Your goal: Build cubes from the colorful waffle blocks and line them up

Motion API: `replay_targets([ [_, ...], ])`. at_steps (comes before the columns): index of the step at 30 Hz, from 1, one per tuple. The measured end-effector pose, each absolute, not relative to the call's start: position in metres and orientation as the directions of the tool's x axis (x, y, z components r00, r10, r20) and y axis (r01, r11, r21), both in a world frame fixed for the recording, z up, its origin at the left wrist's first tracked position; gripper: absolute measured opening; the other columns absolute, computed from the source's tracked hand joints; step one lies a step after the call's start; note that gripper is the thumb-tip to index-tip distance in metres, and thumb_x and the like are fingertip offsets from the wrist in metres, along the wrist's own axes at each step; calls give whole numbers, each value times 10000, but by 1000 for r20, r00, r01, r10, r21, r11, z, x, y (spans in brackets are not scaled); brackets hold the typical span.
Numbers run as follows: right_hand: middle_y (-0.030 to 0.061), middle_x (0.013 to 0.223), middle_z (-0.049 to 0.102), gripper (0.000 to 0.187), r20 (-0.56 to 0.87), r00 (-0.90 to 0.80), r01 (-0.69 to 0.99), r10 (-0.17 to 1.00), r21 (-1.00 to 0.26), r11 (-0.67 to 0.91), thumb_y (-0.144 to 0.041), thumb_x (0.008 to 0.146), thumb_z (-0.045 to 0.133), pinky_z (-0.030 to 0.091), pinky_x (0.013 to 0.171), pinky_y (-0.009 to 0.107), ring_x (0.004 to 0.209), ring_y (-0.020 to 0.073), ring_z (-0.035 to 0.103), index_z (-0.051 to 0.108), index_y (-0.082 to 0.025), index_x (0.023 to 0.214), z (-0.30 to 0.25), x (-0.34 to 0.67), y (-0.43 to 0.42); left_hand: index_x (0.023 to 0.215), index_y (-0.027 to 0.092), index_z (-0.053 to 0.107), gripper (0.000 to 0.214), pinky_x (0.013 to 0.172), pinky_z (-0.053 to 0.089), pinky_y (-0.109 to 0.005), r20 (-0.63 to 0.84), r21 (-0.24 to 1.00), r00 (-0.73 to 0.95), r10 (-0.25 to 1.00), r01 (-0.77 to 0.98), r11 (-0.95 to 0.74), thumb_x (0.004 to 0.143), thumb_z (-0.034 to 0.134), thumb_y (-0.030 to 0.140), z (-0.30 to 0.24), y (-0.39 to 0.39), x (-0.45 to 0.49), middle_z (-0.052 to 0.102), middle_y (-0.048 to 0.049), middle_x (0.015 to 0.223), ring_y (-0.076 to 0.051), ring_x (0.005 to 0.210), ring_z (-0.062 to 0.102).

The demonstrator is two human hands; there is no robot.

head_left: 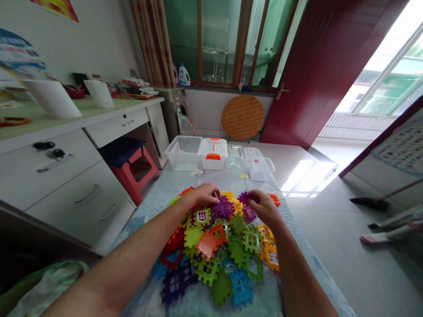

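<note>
Purple tile (243, 197) w/ notches, in pinch of R hand (265, 206); L hand (205, 194): grip unclear

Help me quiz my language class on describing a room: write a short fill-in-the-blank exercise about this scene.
1. The right hand holds a ____ interlocking plastic tile.
2. The front latch on the lidded plastic box is ____.
3. In the picture, the red door is to the ____ of the brown curtain.

Missing words: purple; orange; right.
</note>
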State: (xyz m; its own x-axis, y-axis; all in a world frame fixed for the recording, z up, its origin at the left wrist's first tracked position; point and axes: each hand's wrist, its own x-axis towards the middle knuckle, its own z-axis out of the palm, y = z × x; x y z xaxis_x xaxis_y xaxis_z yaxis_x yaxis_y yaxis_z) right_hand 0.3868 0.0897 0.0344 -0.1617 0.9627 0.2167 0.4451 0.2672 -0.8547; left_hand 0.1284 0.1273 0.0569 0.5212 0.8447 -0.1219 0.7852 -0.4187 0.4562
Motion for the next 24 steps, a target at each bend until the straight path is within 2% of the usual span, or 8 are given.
replay_targets([
  [2,28,803,674,191,257,-121,526,959,-803,281,-263,755,542,495,712,311,753,172,608,678,-195,872,36,392,91,857,181,722,205,710,465,-239,-88,471,551,830,757,-453,707,609,262,62,121,130,706,-36,864,-178,780,635],
  [6,52,891,712,237,297,-137,614,945,-723,317,-230,779,504,489,813,332,856,190,638,720,-200,871,43,400,91,832,174,686,189,770,463,-263,23,477,547,837,729,-491,687,565,188,73,106,130,654,-50,917,-182,826,610],
  [11,51,869,745,284,199,-175,722,964,-639,264,-176,775,478,486,795,337,831,209,663,741,-208,880,52,403,85,776,190,606,135,781,460,-290,210,502,542,813,654,-566,660,567,133,88,80,128,585,-33,857,-182,823,575],
  [15,59,874,735,272,113,-315,771,942,-548,324,-156,741,528,478,760,329,808,212,650,736,-210,909,60,406,72,819,203,576,163,832,447,-341,304,448,537,787,648,-616,689,560,106,92,53,123,577,-46,908,-212,902,554],
  [19,57,994,710,308,46,-411,735,910,-574,361,-215,698,649,481,829,356,901,223,637,702,-226,1001,65,411,60,893,216,573,219,878,438,-375,290,428,586,756,628,-651,702,576,111,92,32,113,591,-53,992,-236,977,545],
  [24,113,1153,650,460,56,-284,767,957,-586,262,-332,723,683,448,930,413,1072,261,591,620,-186,1154,59,410,57,953,226,607,227,955,425,-394,248,438,606,756,626,-645,733,609,168,91,20,98,597,-67,1128,-251,1076,541],
])
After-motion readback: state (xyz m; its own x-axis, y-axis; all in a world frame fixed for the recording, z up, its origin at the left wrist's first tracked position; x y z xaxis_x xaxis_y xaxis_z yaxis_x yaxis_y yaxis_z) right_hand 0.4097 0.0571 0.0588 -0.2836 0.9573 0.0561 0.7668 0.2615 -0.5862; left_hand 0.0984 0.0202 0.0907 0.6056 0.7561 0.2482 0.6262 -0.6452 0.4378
